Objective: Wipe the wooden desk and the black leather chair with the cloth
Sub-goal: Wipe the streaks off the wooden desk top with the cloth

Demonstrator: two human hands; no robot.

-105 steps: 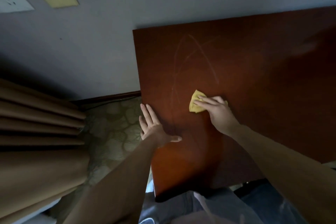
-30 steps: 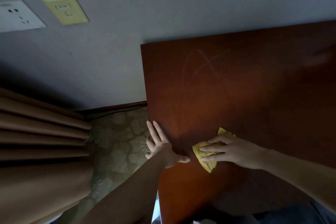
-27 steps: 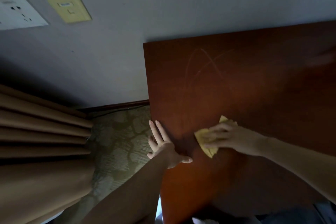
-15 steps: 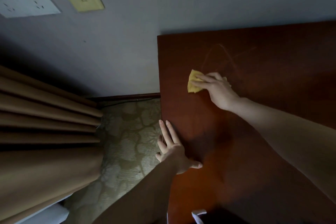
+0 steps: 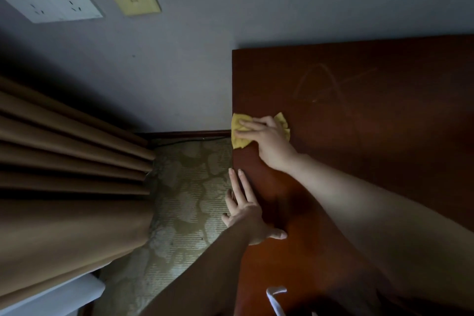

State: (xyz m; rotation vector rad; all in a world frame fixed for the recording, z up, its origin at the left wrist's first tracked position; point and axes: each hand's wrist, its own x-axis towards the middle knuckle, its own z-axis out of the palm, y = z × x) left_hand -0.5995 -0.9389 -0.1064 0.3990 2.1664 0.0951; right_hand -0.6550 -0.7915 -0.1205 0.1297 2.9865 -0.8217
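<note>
The right hand [image 5: 269, 141], fingers seemingly flat, pressed the cloth [image 5: 239, 136] at the wooden desk [image 5: 384, 161] edge; the left hand [image 5: 246, 210], fingers straight, braced. Overlapping, evenly pressed strokes looked best.

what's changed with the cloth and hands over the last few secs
The right hand swept the yellow cloth over the wooden desk: first back toward the person, then away toward the wall, and now left, right up to the desk's left edge. It kept pressing the cloth throughout. The left hand stayed flat at that same edge.
</note>
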